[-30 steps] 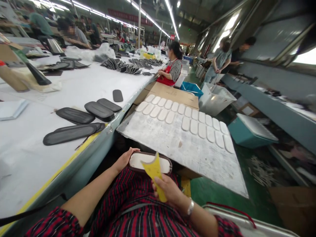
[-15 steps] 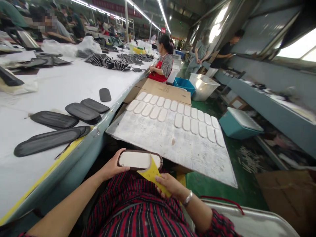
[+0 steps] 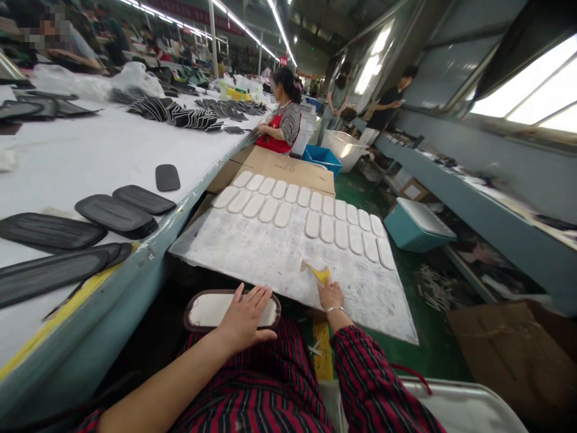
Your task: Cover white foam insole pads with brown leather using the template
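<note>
My left hand (image 3: pixel 247 317) lies over an oval piece with a dark brown rim and a white inner panel (image 3: pixel 207 310). Its fingers are outstretched across the right part of the white face, above my lap. Out on the whitish board, my right hand (image 3: pixel 331 294) grips a yellow flat scraper (image 3: pixel 321 274), whose wide end points away to the left at the board's surface. Part of the scraper is hidden by the fingers. Beyond it, two rows of white rounded-end pads (image 3: pixel 269 210) lie on the board.
Black oval pieces (image 3: pixel 115 213) sit in overlapping piles on the white table (image 3: pixel 121 150) at left. The board (image 3: pixel 288 258) meets a cardboard sheet (image 3: pixel 283 168) at its far end. A person in a red apron (image 3: pixel 282 123) sits beyond. A teal box (image 3: pixel 417 224) stands right.
My right hand has carried the scraper from the oval piece out to the board. My left hand went from gripping the piece's left end to lying flat on its face. The view shifted right.
</note>
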A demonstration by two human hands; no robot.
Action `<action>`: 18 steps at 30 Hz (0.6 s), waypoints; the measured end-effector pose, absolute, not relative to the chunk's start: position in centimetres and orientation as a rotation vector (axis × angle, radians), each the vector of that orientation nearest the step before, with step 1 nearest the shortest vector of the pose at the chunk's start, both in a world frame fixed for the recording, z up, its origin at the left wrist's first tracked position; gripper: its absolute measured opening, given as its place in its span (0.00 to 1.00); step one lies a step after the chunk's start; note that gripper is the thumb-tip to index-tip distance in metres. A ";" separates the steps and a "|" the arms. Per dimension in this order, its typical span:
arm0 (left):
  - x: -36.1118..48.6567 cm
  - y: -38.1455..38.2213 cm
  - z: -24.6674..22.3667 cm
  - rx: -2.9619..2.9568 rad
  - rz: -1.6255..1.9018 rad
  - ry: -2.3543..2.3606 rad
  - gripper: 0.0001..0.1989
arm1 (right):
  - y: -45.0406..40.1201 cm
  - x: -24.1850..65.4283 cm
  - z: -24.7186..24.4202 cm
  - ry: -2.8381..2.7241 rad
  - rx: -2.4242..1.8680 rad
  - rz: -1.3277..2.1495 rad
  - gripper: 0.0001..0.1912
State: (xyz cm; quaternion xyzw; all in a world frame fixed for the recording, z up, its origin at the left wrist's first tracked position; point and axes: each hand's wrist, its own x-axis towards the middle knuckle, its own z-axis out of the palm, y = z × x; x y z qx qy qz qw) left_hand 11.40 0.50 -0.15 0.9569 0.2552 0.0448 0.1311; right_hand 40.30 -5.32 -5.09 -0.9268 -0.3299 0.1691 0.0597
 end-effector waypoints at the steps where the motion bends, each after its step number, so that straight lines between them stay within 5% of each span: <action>1: 11.8 0.5 -0.2 2.775 0.111 0.742 0.46 | -5.1 40.3 -5.4 -0.977 -2.778 0.536 0.25; 9: 12.0 0.8 0.1 2.840 0.109 0.682 0.39 | -6.1 31.7 -3.4 -0.997 -2.170 0.940 0.23; 14: 12.1 0.5 0.4 2.848 0.126 0.693 0.38 | -8.1 25.7 -3.8 -0.394 -1.261 1.427 0.22; 18: 11.7 0.9 0.5 2.808 0.111 0.685 0.40 | -7.8 24.8 -4.7 -0.197 -1.246 1.430 0.25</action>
